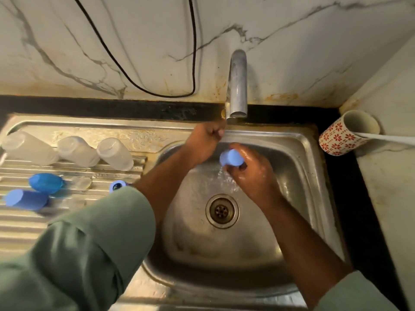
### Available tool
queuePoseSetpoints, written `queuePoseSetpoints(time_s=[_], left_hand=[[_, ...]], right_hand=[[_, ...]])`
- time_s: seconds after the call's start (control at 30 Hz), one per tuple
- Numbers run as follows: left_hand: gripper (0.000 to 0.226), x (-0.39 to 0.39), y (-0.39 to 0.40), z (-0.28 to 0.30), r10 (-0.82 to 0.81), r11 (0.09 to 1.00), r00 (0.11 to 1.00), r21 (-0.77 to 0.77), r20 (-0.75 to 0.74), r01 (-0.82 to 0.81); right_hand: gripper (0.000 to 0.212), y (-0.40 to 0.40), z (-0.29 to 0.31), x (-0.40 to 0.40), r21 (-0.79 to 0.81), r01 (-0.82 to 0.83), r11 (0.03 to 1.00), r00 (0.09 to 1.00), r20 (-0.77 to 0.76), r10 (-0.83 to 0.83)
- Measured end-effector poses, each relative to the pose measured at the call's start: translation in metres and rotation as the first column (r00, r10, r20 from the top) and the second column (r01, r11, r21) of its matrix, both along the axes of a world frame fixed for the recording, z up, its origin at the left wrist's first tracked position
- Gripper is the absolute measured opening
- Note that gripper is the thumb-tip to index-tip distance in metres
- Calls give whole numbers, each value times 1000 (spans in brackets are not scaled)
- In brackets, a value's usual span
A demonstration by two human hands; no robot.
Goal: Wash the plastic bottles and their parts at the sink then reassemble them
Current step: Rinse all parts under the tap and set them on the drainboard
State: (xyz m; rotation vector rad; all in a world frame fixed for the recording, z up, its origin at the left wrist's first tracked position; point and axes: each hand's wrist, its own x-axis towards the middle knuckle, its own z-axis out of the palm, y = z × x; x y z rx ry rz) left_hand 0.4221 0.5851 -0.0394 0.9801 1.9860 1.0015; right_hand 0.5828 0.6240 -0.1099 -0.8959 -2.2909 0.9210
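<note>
Both hands are over the sink basin (298,198). My right hand (253,173) grasps a light blue cap (231,157), with the fingers curled around it; the hand is wet and shiny, and water falls from under the cap into the basin. The cap is smooth and rounded, and its closed end points to the left. My left hand (205,142) is reached up to the base of the tap (237,86), with the fingers curled there, but I cannot tell what they hold because this part is blurred.

On the ribbed drainboard (22,221) at the left, three clear bottles (74,150) lie side by side on their sides, cloudy and without caps. Nearer to me lie a darker blue rounded cap (46,182) and a light blue cap (25,199), close beside each other. A small clear part (82,182) lies just right of the darker cap. A blue ring (118,185) shows at the edge of my left sleeve (89,243).

At the right, on the counter (386,209), a cup (345,133) with red flowers lies tilted, and a white stick (390,139) comes out of it. A black cable (157,93) hangs on the marble wall (112,41).
</note>
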Motion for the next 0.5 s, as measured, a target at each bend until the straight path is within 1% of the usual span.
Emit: queuePoseSetpoints(time_s=[0.03,0.07,0.1,0.13,0.17,0.2,0.23,0.27,0.3,0.33,0.37,0.4,0.43,0.47,0.5], left_hand=[[23,2,-14,-5,-72,993,993,-99,-98,62],[26,6,-33,-9,-141,972,977,-210,-159,106],[31,9,-50,-16,-206,935,958,-328,-197,133],[38,11,-70,-22,-258,899,941,-410,-220,151],[45,12,-86,-26,-292,866,931,-474,-220,159],[51,11,-99,-29,-304,848,925,-508,-226,155],[55,9,-114,-31,-302,837,926,-528,-228,143],[57,7,-127,-31,-309,833,922,-533,-231,145],[59,5,-141,-27,-316,836,917,-529,-241,149],[59,3,-154,-23,-329,844,909,-511,-257,161],[60,2,-164,-17,-330,858,903,-485,-275,166],[59,-3,-176,-8,-333,876,893,-450,-303,174],[58,-9,-185,-1,-319,900,888,-399,-332,174],[56,-19,-202,6,-275,928,892,-341,-360,149],[54,-23,-212,11,-243,946,896,-297,-373,133]], right_hand=[[43,-3,-4,3,0,5,1000,998,59,-5],[36,-10,-9,5,-52,-36,998,978,204,46],[34,-16,-14,9,-126,-62,990,920,376,105],[38,-23,-17,11,-168,-28,985,878,466,105],[43,-28,-17,12,-150,47,988,884,466,29],[47,-29,-14,11,-81,132,988,926,365,-94],[45,-32,-13,9,-27,174,984,949,269,-161],[40,-36,-13,7,-17,167,986,950,269,-156],[32,-46,-6,4,-51,110,993,919,386,-82],[26,-54,-3,4,-106,96,990,853,521,-26],[25,-61,1,5,-113,109,988,837,546,-30],[29,-63,0,0,-38,130,991,869,485,-96],[34,-62,5,-3,19,186,982,912,369,-180],[38,-64,10,-13,42,174,984,932,317,-178],[40,-64,16,-17,47,130,990,912,387,-138]])
